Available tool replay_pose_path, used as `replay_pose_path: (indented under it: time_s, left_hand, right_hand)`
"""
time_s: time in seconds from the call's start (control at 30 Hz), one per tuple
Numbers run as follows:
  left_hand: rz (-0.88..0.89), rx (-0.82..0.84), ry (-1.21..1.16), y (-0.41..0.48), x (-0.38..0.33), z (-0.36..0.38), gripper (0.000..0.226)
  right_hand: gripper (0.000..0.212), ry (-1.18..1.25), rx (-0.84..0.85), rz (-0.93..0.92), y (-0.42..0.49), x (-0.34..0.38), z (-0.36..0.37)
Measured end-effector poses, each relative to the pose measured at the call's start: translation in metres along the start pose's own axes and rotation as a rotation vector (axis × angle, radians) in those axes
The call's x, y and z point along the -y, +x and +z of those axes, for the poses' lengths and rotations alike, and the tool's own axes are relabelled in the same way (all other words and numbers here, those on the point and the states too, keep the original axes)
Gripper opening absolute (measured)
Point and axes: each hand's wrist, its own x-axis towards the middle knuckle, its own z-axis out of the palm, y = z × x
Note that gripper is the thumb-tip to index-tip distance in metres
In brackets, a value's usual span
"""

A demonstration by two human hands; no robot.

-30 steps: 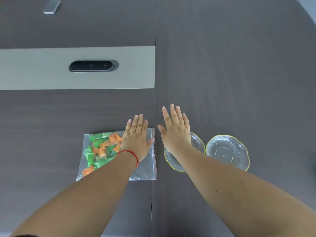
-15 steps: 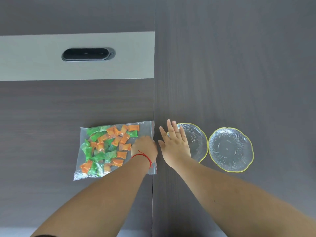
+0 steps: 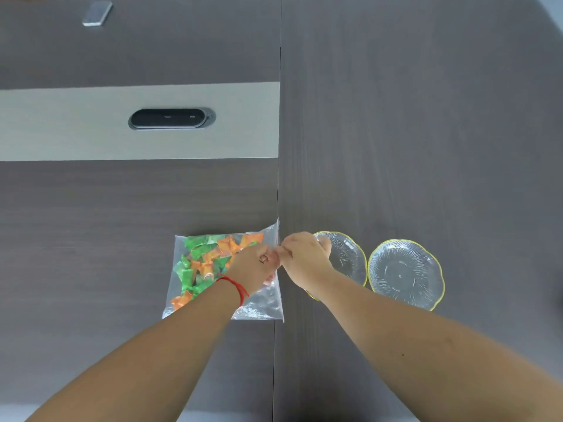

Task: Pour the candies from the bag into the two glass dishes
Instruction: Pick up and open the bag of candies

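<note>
A clear zip bag (image 3: 262, 306) of green and orange candies (image 3: 201, 263) lies flat on the dark table. My left hand (image 3: 254, 266), with a red string at the wrist, pinches the bag's right edge. My right hand (image 3: 304, 257) pinches the same edge from the other side, fingertips meeting the left hand's. Two empty glass dishes with yellow rims stand to the right: the near dish (image 3: 350, 257) is partly covered by my right hand and wrist, the far dish (image 3: 405, 272) is fully visible.
A pale strip with a dark oval cable port (image 3: 172, 118) crosses the table's left half behind the bag. A small grey flat object (image 3: 97, 13) lies at the far left top. A seam (image 3: 278, 193) splits the tabletop.
Both hands went from flat and spread to closed, and came together at the bag's right edge. The bag's upper right corner has lifted slightly.
</note>
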Motion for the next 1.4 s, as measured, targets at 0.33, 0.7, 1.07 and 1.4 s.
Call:
replay_pose_path:
  time_s: [0.33, 0.7, 1.07, 1.4]
  left_hand:
    - [-0.136, 0.043, -0.38, -0.012, -0.011, -0.012, 0.018]
    - [0.415, -0.109, 0.945, -0.034, -0.016, -0.089, 0.018]
    - [0.221, -0.138, 0.735, -0.039, -0.06, -0.091, 0.017]
    - [0.158, -0.173, -0.055, -0.048, -0.057, -0.087, 0.011]
  right_hand:
    - [0.024, 0.17, 0.298, -0.013, 0.006, 0.009, -0.031]
    - [0.019, -0.681, -0.031, -0.203, -0.007, -0.026, -0.059]
    - [0.027, -0.391, -0.212, -0.339, -0.026, 0.005, -0.081]
    - [0.016, 0.166, 0.103, -0.2, -0.042, 0.051, -0.073]
